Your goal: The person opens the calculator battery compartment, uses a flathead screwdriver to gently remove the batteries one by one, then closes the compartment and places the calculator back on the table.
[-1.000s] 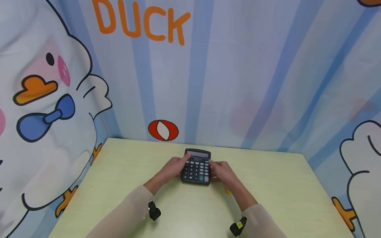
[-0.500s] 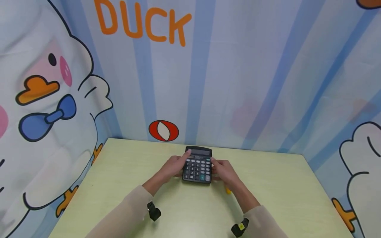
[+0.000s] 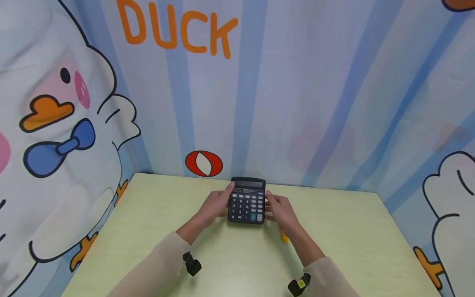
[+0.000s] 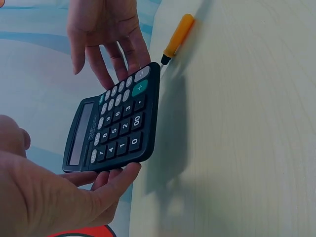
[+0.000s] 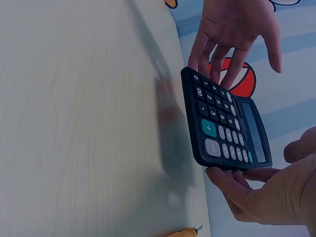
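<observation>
A black desk calculator [image 3: 246, 202] with its keys facing up is held over the table between both hands, and its shadow falls on the tabletop below. My left hand [image 3: 214, 205] supports its left side on outstretched fingers, the thumb off the keys by the upper left edge. On the opposite side my right hand [image 3: 283, 212] does the same, its thumb raised clear of the face. In the left wrist view the right fingers [image 4: 118, 61] extend straight to the calculator's underside. Parts of the fingertips are hidden beneath it.
A screwdriver with a yellow handle [image 4: 180, 34] lies on the pale wooden table [image 3: 167, 192], partly hidden by the right forearm in the head view. Behind the table hangs a blue striped cloth [image 3: 274, 103] with duck drawings.
The calculator has shifted slightly up and away from the person. Both thumbs have moved off its face to its sides, while the fingers stay at its edges.
</observation>
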Action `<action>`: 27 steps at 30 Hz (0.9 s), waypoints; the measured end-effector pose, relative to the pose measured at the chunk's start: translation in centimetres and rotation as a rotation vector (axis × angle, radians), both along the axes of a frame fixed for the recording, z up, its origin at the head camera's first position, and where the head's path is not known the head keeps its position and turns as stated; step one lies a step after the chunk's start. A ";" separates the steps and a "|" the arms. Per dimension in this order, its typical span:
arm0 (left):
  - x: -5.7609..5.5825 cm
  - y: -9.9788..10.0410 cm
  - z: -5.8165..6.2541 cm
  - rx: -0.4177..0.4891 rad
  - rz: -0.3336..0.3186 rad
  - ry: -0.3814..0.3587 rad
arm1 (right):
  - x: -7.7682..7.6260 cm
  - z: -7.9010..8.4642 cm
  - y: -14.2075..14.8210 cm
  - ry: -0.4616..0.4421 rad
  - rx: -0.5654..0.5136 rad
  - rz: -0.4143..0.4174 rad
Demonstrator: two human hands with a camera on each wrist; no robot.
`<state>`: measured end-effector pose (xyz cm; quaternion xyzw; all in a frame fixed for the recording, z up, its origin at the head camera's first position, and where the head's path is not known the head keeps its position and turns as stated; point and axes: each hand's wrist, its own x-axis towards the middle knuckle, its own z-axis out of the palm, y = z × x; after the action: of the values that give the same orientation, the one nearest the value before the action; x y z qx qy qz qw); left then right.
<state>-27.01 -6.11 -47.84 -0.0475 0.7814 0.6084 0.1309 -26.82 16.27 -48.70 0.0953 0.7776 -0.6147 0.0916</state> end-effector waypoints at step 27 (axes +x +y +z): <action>-0.2 0.4 0.2 -0.058 0.036 0.022 | 0.1 0.3 -0.4 0.034 0.003 -0.046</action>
<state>-27.22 -5.68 -47.66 -0.0587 0.7992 0.5880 0.1101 -26.77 15.83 -48.39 0.1030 0.7774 -0.6171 0.0643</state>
